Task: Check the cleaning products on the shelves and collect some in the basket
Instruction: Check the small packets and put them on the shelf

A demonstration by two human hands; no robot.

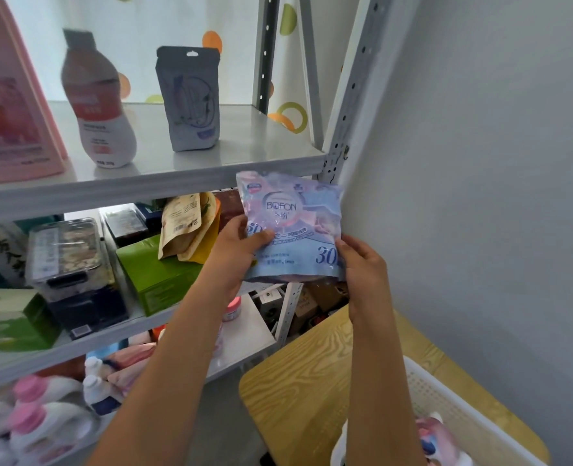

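Two hands' grip (241, 243) (362, 260) on one blue pouch (291, 227).

I have both forearms raised mid-frame, left hand (241, 245) and right hand (362, 264) pinching with curled fingers.

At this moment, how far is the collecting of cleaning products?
Done: the white basket on the wooden table already holds at least one item. In hand: both hands, left and right, hold the blue BOFON pouch for checking. Left: it is not yet in the basket; bottles remain on the lower shelf.
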